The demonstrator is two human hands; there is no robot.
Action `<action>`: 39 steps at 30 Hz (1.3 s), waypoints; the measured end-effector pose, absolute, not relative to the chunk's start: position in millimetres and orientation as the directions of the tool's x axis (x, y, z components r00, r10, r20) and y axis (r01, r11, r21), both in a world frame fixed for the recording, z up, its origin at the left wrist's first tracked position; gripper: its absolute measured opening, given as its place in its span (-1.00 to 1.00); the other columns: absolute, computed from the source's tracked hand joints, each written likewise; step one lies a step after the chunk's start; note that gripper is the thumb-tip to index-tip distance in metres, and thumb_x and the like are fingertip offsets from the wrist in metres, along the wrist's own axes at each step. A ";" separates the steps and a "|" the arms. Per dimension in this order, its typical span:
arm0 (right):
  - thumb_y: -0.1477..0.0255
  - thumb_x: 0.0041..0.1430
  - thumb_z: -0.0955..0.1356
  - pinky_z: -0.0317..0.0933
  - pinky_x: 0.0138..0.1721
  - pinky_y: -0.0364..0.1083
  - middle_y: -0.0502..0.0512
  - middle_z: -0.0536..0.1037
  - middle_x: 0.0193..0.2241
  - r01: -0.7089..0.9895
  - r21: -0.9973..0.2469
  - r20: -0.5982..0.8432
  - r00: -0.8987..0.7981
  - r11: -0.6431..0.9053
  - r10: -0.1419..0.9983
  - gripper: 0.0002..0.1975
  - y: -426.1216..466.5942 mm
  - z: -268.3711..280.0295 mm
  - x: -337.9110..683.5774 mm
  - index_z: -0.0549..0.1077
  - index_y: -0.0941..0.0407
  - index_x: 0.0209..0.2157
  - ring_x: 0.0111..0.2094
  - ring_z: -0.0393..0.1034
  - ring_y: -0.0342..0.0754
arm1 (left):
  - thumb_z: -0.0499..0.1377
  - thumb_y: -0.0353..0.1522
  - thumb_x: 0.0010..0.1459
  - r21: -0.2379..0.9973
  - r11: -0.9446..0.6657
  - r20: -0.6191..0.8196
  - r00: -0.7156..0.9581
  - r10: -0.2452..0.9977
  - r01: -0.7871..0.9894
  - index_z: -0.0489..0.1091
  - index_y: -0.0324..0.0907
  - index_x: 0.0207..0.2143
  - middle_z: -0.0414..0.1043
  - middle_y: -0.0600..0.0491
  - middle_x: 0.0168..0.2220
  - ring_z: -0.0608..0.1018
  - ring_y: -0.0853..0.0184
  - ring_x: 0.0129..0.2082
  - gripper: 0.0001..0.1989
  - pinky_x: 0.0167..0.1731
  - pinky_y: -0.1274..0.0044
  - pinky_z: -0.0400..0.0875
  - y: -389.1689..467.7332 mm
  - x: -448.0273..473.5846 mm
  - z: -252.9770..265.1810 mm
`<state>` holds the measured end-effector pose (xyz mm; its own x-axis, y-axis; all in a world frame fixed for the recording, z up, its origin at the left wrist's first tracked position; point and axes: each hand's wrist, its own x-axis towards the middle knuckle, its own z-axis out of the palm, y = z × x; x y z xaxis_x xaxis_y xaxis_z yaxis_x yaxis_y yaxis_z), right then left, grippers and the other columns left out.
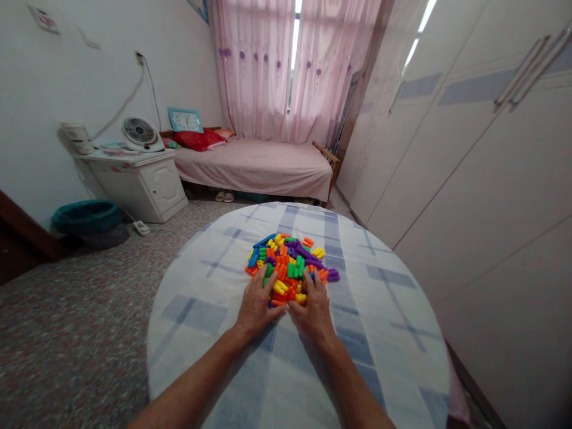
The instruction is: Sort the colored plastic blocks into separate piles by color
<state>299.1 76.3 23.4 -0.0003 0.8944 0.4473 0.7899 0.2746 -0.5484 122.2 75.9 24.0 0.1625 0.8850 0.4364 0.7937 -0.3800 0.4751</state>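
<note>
A heap of colourful plastic building pieces [282, 271] in orange, yellow, green, blue and purple lies on the round table [192, 357]. My left hand [259, 301] rests against the near left side of the heap, its fingers apart over the pieces and its thumb pointing inward. On the near right side, my right hand [313, 307] touches the heap with its fingers spread. The two thumbs almost meet at the front. Purple pieces [333, 274] stick out at the heap's right edge. Both palms hide some of the nearest pieces.
A blue and white checked cloth covers the table. Beyond it stand a bed [268, 158] and a white cabinet [156, 185] with a fan [140, 132]. A bin [87, 217] is on the floor at left; a tall wardrobe [482, 196] lines the right.
</note>
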 end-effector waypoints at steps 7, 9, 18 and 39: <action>0.30 0.07 0.33 0.04 0.19 0.12 0.21 0.28 0.16 0.678 -0.606 0.517 -0.064 0.417 0.854 -0.53 133.1 66.9 298.5 0.38 0.10 0.04 0.19 0.13 0.10 | 0.14 -0.33 0.10 0.513 -0.399 0.560 0.056 0.827 0.760 0.34 -0.15 0.05 0.24 -0.11 0.15 0.30 0.14 0.17 -0.57 0.15 0.22 0.20 127.7 128.5 46.9; 0.31 0.10 0.31 0.02 0.20 0.10 0.17 0.26 0.18 0.646 -0.627 0.518 -0.072 0.436 0.852 -0.53 143.6 74.6 304.6 0.36 0.07 0.07 0.21 0.10 0.07 | 0.15 -0.28 0.10 0.527 -0.399 0.561 0.046 0.827 0.750 0.38 -0.14 0.00 0.31 -0.10 0.10 0.34 0.15 0.13 -0.61 0.14 0.22 0.21 138.9 123.9 53.7; 0.10 0.14 0.16 -0.03 0.18 0.18 0.27 0.38 0.07 0.609 -0.792 0.375 0.424 0.048 0.824 -0.45 165.2 21.7 387.5 0.41 0.16 -0.01 0.14 0.18 0.12 | -0.05 -0.17 0.21 0.814 -0.214 0.436 -0.323 0.840 0.540 0.43 -0.21 -0.10 0.38 -0.13 0.04 0.37 0.19 0.12 -0.59 0.17 0.26 0.18 171.8 74.5 31.3; -0.01 0.16 0.13 0.01 0.20 0.11 0.16 0.45 0.03 0.489 -0.851 0.312 0.180 0.191 0.933 -0.40 223.3 15.1 340.4 0.44 0.09 -0.02 0.10 0.26 0.04 | -0.19 -0.13 0.30 0.920 -0.182 0.292 -0.301 0.908 0.346 0.32 -0.14 0.05 0.34 -0.04 0.09 0.33 0.27 0.14 -0.53 0.19 0.35 0.13 175.6 78.2 25.4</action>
<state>340.4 223.3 15.1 0.1800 0.9328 0.3123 0.4887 0.1908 -0.8513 78.2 175.6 25.4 -0.3006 0.9079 0.2922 0.3459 -0.1817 0.9205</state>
